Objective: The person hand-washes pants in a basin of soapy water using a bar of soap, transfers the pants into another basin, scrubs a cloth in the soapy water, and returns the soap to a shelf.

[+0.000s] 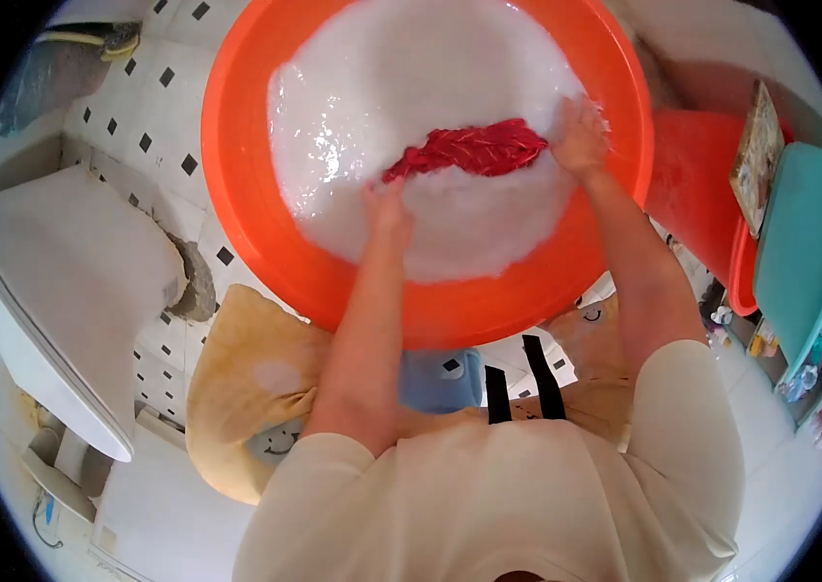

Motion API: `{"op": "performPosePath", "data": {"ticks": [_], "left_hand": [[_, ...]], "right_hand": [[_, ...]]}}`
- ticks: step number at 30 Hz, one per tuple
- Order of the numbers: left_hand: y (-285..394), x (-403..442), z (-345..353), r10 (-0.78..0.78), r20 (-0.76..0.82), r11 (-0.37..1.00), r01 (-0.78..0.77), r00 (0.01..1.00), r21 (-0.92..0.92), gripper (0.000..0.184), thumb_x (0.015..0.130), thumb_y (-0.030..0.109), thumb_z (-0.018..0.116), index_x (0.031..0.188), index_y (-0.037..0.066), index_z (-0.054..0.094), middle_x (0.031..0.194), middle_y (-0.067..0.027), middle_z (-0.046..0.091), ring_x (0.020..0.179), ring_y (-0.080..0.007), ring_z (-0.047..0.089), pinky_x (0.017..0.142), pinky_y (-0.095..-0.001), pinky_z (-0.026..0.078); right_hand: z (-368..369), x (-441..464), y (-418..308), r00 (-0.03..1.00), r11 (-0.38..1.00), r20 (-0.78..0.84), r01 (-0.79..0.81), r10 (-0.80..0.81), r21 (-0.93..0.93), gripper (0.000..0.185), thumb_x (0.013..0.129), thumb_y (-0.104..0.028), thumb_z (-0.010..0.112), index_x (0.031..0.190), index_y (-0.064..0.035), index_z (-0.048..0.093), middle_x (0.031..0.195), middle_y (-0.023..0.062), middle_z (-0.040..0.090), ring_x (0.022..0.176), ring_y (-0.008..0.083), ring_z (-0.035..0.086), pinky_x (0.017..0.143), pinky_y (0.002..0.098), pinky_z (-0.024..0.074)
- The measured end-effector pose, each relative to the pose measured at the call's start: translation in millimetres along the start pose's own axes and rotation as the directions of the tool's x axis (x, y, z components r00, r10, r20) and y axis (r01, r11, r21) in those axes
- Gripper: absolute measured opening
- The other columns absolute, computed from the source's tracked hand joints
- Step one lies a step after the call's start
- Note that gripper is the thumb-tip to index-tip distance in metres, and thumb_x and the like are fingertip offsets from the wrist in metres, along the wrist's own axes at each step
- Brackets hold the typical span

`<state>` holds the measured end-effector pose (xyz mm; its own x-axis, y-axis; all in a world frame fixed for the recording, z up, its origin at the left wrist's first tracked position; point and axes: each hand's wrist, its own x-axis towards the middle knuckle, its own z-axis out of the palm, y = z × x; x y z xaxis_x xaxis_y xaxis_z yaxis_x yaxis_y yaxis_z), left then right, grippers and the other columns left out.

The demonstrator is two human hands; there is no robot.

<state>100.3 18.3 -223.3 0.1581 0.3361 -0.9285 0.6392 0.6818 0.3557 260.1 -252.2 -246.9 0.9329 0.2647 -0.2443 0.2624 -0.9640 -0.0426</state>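
Observation:
A large orange basin [231, 184] holds cloudy, whitish water. Across its middle lies a bunched, wet red cloth [479, 148] with thin pale streaks, partly above the surface. My left hand [388, 206] is at the cloth's narrow left end, its fingers closed on it and partly hidden by the water. Beside the wider right end is my right hand [580, 138], fingers stretched out at the water's surface near the basin wall. It does not appear to grip the cloth.
On the left stands a white toilet [81, 262]. Right of the basin are a red tub [697, 184], a teal lid or tray [804, 242] and a shelf with small items. A light blue object [438, 378] sits below the basin, between my legs. The floor has white and black tiles.

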Motion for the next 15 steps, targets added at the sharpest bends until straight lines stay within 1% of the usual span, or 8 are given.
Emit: {"op": "performPosePath", "data": {"ticks": [1,3,4,6,7,10,12,15], "left_hand": [[-8,-4,0,0.019,0.013,0.999,-0.018,1.000,-0.040,0.043,0.081,0.014,0.055,0.122,0.011,0.040,0.082,-0.0076,0.045,0.064,-0.0175,0.044,0.053,-0.0319,0.040],[-40,17,-3,-0.019,0.132,0.998,0.026,0.991,-0.048,0.043,0.080,0.016,0.057,0.118,0.009,0.039,0.088,-0.0083,0.048,0.069,-0.0173,0.046,0.054,-0.0345,0.041],[-55,29,-7,-0.036,0.187,0.998,0.046,0.982,-0.051,0.043,0.079,0.016,0.058,0.117,0.008,0.039,0.091,-0.0087,0.050,0.071,-0.0172,0.047,0.054,-0.0359,0.042],[-70,44,-14,-0.140,0.303,0.977,0.182,0.943,-0.115,0.045,0.080,0.018,0.057,0.119,0.005,0.037,0.099,-0.0140,0.046,0.081,-0.0248,0.047,0.062,-0.0436,0.043],[-70,48,-13,-0.181,0.365,0.958,0.248,0.913,-0.143,0.047,0.081,0.019,0.057,0.120,0.003,0.036,0.103,-0.0166,0.044,0.086,-0.0286,0.048,0.066,-0.0475,0.044],[-51,19,-9,-0.249,0.188,0.961,0.266,0.950,-0.076,0.046,0.080,0.025,0.059,0.116,0.004,0.039,0.116,-0.0218,0.038,0.100,-0.0358,0.045,0.081,-0.0526,0.041],[-78,41,-20,-0.274,0.265,0.940,0.316,0.924,-0.127,0.041,0.082,0.029,0.055,0.115,0.008,0.042,0.106,-0.0156,0.045,0.088,-0.0303,0.046,0.083,-0.0523,0.039],[-84,26,-12,-0.336,0.396,0.871,0.442,0.855,-0.215,0.048,0.084,0.038,0.051,0.122,0.011,0.041,0.107,-0.0143,0.047,0.090,-0.0328,0.047,0.087,-0.0540,0.036]], "right_hand": [[-5,-4,-7,0.990,0.987,0.045,0.129,-0.134,0.098,0.070,0.073,-0.025,0.062,0.134,-0.0115,0.030,0.143,0.0139,0.020,0.133,0.0296,0.017,0.106,0.0456,0.0196],[-43,-17,-62,0.912,0.976,0.361,0.217,-0.192,-0.030,0.086,0.065,-0.028,0.068,0.137,-0.0123,0.024,0.145,0.0139,0.015,0.135,0.0280,0.012,0.104,0.0555,0.0136],[-39,-27,-91,0.882,0.977,0.426,0.211,-0.202,0.026,0.092,0.062,-0.034,0.069,0.138,-0.0115,0.022,0.145,0.0141,0.015,0.135,0.0292,0.010,0.101,0.0626,0.0092],[-17,-58,-138,0.857,0.961,0.454,0.276,-0.243,-0.007,0.099,0.057,-0.039,0.071,0.137,-0.0054,0.023,0.144,0.0162,0.015,0.134,0.0324,0.010,0.103,0.0606,0.0061],[6,-71,-140,0.849,0.944,0.413,0.313,-0.329,0.108,0.094,0.058,-0.038,0.071,0.134,-0.0032,0.029,0.143,0.0176,0.017,0.134,0.0324,0.012,0.104,0.0591,0.0060],[21,-66,-125,0.868,0.885,0.178,0.445,-0.464,0.136,0.055,0.072,-0.026,0.061,0.123,-0.0153,0.046,0.132,0.0134,0.037,0.125,0.0315,0.031,0.101,0.0565,0.0156],[34,-34,-99,0.935,0.973,0.270,0.227,-0.230,0.043,0.034,0.079,-0.019,0.054,0.112,-0.0191,0.053,0.124,0.0116,0.044,0.117,0.0281,0.039,0.095,0.0536,0.0233],[38,-36,-104,0.981,0.983,-0.082,0.171,-0.176,-0.061,0.024,0.079,-0.019,0.052,0.100,-0.0112,0.060,0.121,0.0114,0.045,0.117,0.0276,0.038,0.093,0.0535,0.0234]]}}
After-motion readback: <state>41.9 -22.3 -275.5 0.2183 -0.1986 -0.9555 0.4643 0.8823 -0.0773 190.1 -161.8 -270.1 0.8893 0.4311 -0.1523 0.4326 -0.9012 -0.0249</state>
